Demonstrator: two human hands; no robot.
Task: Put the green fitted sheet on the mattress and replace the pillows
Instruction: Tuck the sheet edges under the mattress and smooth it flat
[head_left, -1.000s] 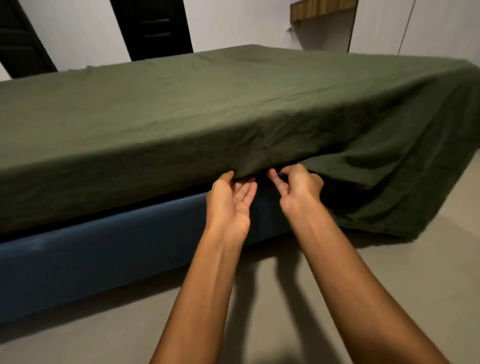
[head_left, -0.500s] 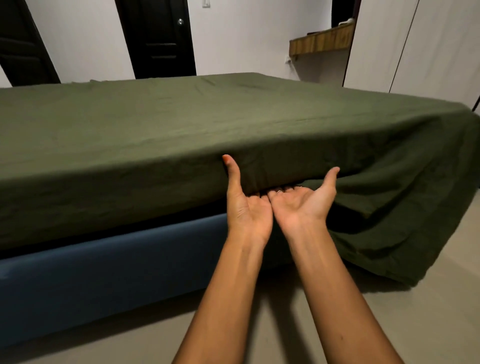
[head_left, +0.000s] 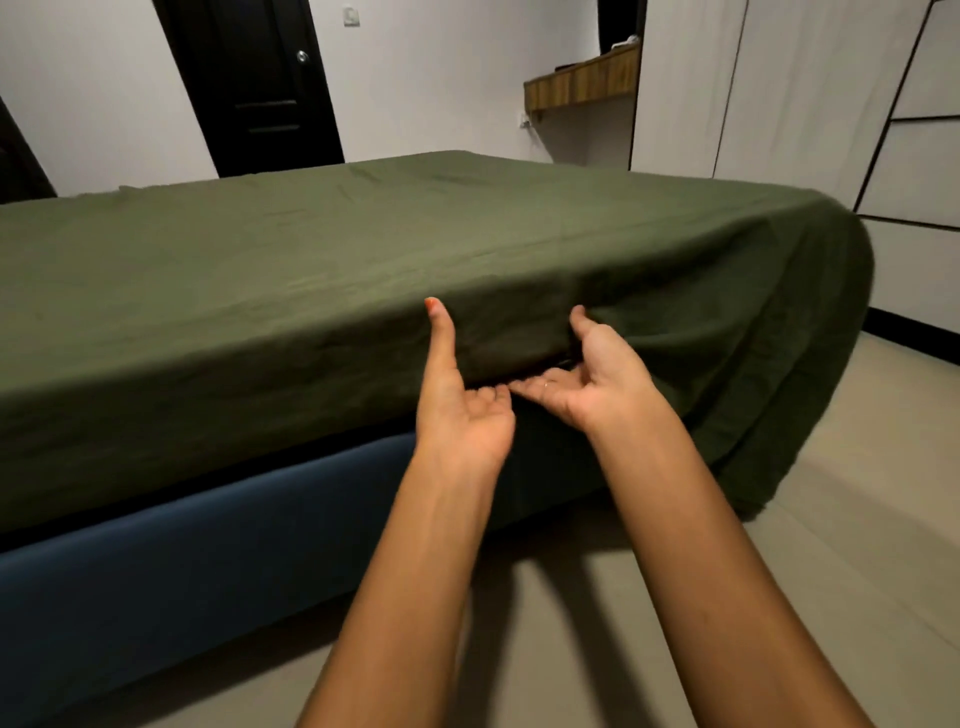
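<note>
The green fitted sheet (head_left: 363, 270) covers the top of the mattress and hangs down its near side. At the right corner the sheet's loose part (head_left: 779, 405) drapes to the floor. My left hand (head_left: 462, 415) is palm up at the mattress's lower edge, thumb straight up against the sheet, fingers pushed under the edge. Beside it, touching, my right hand (head_left: 597, 384) is also palm up, its thumb on the sheet and its fingers reaching left under the edge. The blue bed base (head_left: 182, 561) shows below the sheet on the left. No pillows are in view.
A black door (head_left: 260, 88) stands in the far wall behind the bed. A wooden shelf (head_left: 582, 83) hangs at the back right, and pale wardrobe panels (head_left: 831, 104) line the right side. Bare floor (head_left: 831, 545) lies between me and the bed.
Both hands turned palm up and went from pinching the sheet's hem to pushing under the mattress edge. My view has risen, showing more of the far wall.
</note>
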